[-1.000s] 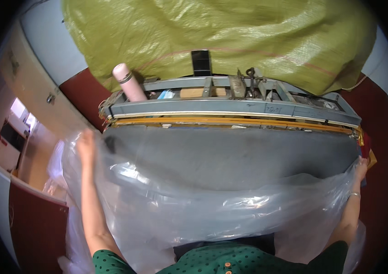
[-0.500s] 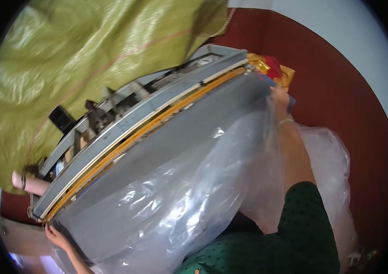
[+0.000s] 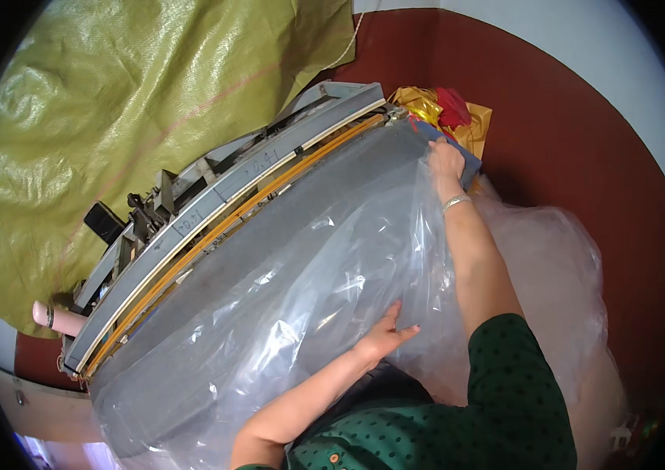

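A large sheet of clear plastic film (image 3: pixel 293 313) covers a grey tabletop (image 3: pixel 301 200) in front of me, wrinkled and shiny. At the far right corner my right hand (image 3: pixel 446 160) is closed on the film's upper edge, its fingers bent over it. Low over the middle of the film my left hand (image 3: pixel 385 337) is open, thumb and fingers spread; whether its palm touches the film I cannot tell. Along the tabletop's far side runs a long grey metal bar (image 3: pixel 223 184) with a yellow-orange strip (image 3: pixel 258 200) beside it.
Behind the bar are metal machine parts (image 3: pixel 164 196), a black phone-like slab (image 3: pixel 104 222) and a pink bottle (image 3: pixel 58 317). A yellow woven sheet (image 3: pixel 152 86) hangs behind them. Gold and red wrapping (image 3: pixel 457 113) lies past the right corner, and more bunched film (image 3: pixel 547 258) spills to the right.
My left hand has left the far left corner and come across to the middle of the film. My right hand stays at the right corner. The view has shifted slightly.
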The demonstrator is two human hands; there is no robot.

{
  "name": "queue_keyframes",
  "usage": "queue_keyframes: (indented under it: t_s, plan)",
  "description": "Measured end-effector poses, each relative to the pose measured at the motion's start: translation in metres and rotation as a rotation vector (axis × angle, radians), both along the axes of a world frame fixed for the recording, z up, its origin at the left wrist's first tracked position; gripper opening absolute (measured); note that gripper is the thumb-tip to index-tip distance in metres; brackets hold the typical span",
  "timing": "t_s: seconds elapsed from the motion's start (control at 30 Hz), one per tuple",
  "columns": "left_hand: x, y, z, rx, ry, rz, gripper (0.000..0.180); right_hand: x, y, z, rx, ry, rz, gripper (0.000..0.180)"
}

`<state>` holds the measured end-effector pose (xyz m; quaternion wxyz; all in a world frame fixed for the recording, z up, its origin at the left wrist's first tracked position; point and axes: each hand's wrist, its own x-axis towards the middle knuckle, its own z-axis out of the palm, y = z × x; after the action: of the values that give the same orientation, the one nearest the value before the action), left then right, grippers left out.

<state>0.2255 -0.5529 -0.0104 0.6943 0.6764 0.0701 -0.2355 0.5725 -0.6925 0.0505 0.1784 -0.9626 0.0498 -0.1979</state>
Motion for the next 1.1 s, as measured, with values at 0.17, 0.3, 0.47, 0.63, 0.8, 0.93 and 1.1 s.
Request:
queue_keyframes:
  t_s: [0.17,0.3,0.47,0.63,0.8,0.93,1.1]
  plan:
    - [-0.024,0.031,0.058,-0.201,-0.075,-0.534,0.043,-0.001,-0.006,-0.004,-0.006,-0.018,0.007,0.032]
    - [-0.076,0.103,0.170,-0.622,-0.635,-0.074,0.048,-0.004,-0.005,-0.005,-0.023,-0.057,0.083,0.034]
    - [-0.125,0.150,0.182,-0.451,-0.899,0.524,0.050,-0.008,-0.002,-0.007,-0.039,-0.066,0.079,0.032]
    - [-0.155,0.106,0.055,0.306,-0.086,0.163,0.041,-0.005,0.008,-0.008,-0.043,-0.103,0.072,0.036]
    - [-0.215,0.185,0.181,0.143,-0.596,0.978,0.032,-0.007,-0.006,-0.011,-0.128,-0.122,0.051,0.034]
    - [-0.269,0.233,0.249,-0.043,-0.810,1.708,0.043,-0.012,0.002,-0.010,-0.151,-0.093,0.121,0.033]
    - [-0.292,0.172,0.068,0.901,0.456,0.423,0.068,-0.007,0.007,-0.012,-0.105,-0.112,0.132,0.035]
